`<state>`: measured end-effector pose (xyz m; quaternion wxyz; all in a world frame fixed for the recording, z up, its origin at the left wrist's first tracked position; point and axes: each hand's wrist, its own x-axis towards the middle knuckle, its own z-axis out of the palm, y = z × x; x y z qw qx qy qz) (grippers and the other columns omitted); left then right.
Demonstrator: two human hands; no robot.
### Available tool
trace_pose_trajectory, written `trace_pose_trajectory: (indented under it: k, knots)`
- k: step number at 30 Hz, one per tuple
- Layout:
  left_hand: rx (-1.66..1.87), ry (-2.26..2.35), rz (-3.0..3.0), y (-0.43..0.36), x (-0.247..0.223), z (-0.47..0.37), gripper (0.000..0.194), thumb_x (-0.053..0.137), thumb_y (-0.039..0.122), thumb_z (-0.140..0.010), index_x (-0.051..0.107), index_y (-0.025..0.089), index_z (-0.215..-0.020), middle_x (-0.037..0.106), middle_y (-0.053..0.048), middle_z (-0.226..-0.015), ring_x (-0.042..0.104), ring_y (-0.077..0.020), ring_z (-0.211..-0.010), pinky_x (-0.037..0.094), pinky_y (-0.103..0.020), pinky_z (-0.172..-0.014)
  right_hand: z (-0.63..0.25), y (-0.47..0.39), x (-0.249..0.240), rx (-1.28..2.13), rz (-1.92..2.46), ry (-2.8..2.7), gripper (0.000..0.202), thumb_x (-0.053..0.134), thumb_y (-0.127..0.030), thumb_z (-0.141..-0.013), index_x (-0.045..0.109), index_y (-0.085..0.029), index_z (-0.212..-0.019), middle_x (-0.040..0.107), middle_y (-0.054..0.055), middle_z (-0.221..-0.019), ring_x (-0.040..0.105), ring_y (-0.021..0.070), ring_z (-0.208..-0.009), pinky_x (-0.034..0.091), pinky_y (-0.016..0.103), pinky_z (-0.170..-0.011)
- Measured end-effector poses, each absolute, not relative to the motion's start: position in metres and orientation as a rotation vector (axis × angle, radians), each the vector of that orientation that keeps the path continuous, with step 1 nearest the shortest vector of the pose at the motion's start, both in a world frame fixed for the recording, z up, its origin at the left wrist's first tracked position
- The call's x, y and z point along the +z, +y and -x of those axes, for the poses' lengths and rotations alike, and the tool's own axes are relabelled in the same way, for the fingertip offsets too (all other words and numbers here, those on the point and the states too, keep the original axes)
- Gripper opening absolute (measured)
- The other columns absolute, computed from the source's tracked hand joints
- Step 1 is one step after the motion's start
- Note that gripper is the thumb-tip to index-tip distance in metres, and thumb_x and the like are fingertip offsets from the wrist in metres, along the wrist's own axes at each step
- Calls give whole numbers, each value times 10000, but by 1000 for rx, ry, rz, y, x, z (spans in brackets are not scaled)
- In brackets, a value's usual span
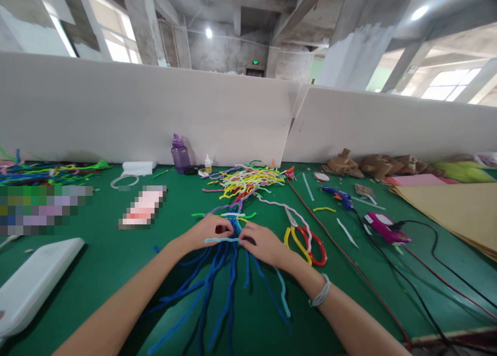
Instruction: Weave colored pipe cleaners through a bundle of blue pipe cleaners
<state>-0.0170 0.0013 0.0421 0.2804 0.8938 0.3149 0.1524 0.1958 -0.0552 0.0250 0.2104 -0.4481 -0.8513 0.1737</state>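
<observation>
My left hand (213, 230) is closed in a pinch at the top of a bundle of dark blue pipe cleaners (212, 283), which fan out toward the near edge. My right hand (266, 243) pinches a light blue pipe cleaner (221, 240) that lies crosswise over the bundle, its free end pointing left below my left hand. Another light blue strand (284, 296) hangs out from under my right wrist. Just beyond my fingers are green and white pieces, then a heap of yellow, pink and purple pipe cleaners (248, 182). My fingers partly hide where the strands join.
Scissors (301, 239) with red and yellow handles lie right of my right hand. Farther right are a blue glue gun (337, 196), a magenta device (386, 228) with cables, and brown card (450, 211). A purple bottle (180, 156) stands behind; a white case (39, 278) is at left.
</observation>
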Motion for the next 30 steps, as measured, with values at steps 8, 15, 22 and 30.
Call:
trace_pose_trajectory:
  k: [8, 15, 22, 30]
  knots:
    - [409, 642, -2532, -3, 45, 16, 187, 599, 322, -825, 679, 176, -910, 632, -18, -758, 549, -141, -679, 384, -223, -641, -197, -54, 22, 465, 1234, -2370, 73, 571, -235, -871, 635, -221, -902, 586, 12, -894, 563, 158, -861, 412, 254, -756]
    - [397, 635, -2556, -3, 40, 15, 141, 626, 282, -797, 648, 169, -880, 662, -23, -825, 594, -149, -764, 418, -233, -722, -196, -54, 23, 487, 1259, -2353, 71, 576, -223, -860, 627, -221, -909, 586, 7, -884, 563, 155, -827, 405, 251, -725]
    - [302, 614, -2560, -3, 42, 16, 198, 556, 74, -665, 648, 173, -810, 650, 6, -758, 586, -137, -706, 417, -211, -681, -196, -54, 22, 491, 1233, -2343, 87, 575, -179, -833, 617, -221, -897, 582, 4, -866, 550, 153, -820, 394, 248, -717]
    - [284, 626, -2592, -9, 42, 14, 197, 527, 84, -621, 622, 175, -768, 609, -3, -766, 556, -156, -710, 389, -233, -667, -196, -53, 20, 537, 1230, -2283, 215, 558, -123, -771, 570, -214, -966, 586, -2, -883, 536, 144, -789, 388, 245, -700]
